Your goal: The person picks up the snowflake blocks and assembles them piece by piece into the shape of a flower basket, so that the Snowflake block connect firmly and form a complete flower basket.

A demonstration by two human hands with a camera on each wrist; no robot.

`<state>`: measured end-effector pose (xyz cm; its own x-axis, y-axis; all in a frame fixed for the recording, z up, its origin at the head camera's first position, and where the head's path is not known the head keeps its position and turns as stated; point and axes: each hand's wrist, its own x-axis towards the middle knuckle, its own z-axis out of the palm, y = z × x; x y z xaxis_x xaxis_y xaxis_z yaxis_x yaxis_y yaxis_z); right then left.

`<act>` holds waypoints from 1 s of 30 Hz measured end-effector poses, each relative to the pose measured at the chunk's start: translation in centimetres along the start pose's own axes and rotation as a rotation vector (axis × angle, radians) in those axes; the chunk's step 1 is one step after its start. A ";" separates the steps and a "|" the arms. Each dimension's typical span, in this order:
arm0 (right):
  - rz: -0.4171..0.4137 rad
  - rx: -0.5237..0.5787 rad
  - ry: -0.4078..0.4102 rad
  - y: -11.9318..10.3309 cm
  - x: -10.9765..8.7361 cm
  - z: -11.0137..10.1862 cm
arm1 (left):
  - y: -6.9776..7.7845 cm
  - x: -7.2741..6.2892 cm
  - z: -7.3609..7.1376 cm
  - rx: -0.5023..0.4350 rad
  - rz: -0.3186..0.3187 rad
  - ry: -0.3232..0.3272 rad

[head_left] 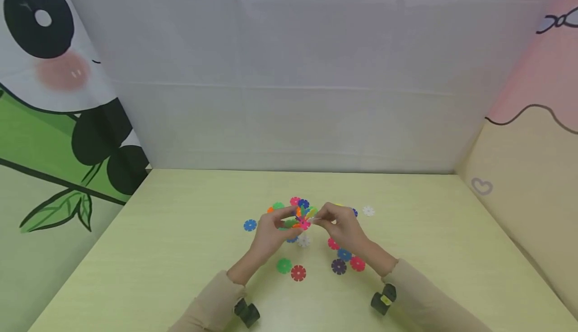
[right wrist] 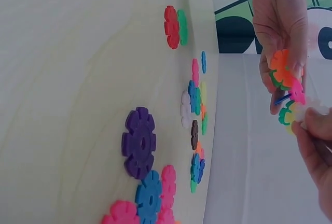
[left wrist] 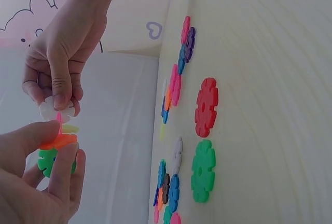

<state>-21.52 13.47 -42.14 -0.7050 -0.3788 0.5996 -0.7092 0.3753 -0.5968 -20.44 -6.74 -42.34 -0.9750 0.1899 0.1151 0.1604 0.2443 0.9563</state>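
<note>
Above the table, my left hand grips a cluster of interlocked plastic snowflake discs. An orange disc, a green disc and a pink disc show in it. Between thumb and fingers, my right hand pinches a white snowflake disc. In the left wrist view that white disc touches the pink one at the cluster's edge. Whether their slots are fully joined, I cannot tell. Fingers hide part of the cluster.
Loose discs lie on the table around and beneath the hands. Nearest are a red disc, a green disc and a purple disc. One white disc lies far right. A grey-white wall rises behind.
</note>
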 end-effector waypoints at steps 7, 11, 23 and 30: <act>0.089 0.053 -0.057 -0.5 0.5 -0.4 | 0.0 0.0 -0.3 -0.055 -0.037 -0.029; 0.110 0.066 -0.018 -0.4 0.4 -0.1 | 0.4 0.0 -0.3 -0.079 -0.066 -0.030; -0.018 0.070 0.123 0.1 -0.1 0.9 | 0.7 0.1 -0.2 -0.075 -0.092 -0.010; 0.051 0.109 0.071 -0.3 0.3 0.6 | 0.8 0.1 -0.9 -0.017 -0.019 -0.023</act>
<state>-21.49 12.72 -42.11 -0.7410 -0.2992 0.6011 -0.6710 0.2970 -0.6794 -20.54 -7.42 -41.31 -0.9740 0.2074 0.0910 0.1393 0.2314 0.9628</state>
